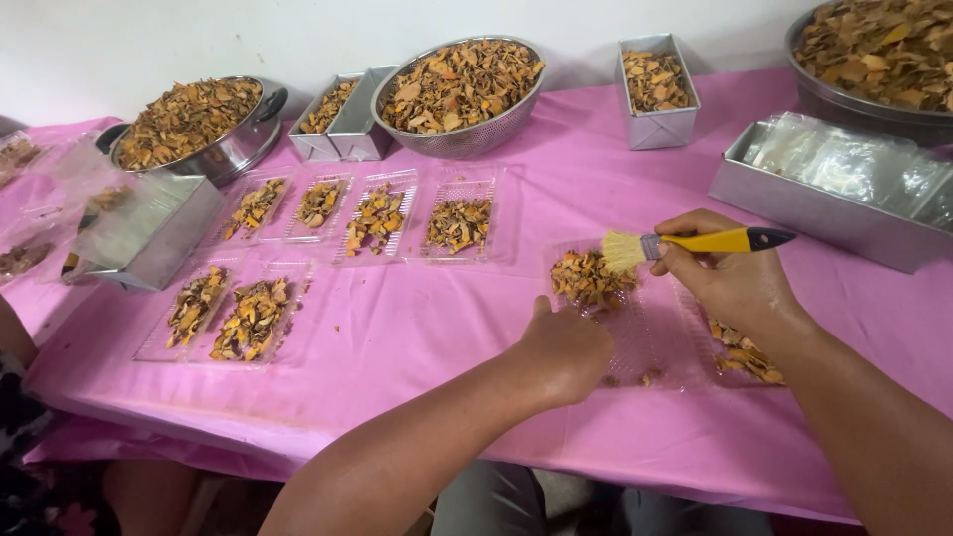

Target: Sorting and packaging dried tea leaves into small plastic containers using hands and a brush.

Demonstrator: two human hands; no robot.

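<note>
Brushing dried slices in the clear tray (635, 333) on the pink cloth (417, 328).

My right hand (730, 278) is closed around the yellow-handled brush (695, 243), bristles at the edge of the slice heap (591, 278); my left hand (566, 347) is loosely curled, pressing on the tray's near side. Best with short, light strokes and the tray kept pinned. Slices: orange-brown, curled, brittle-looking, piled at the tray's far left.

Six filled clear plastic trays (338, 248) (rectangular, ribbed) lie left of centre.
</note>
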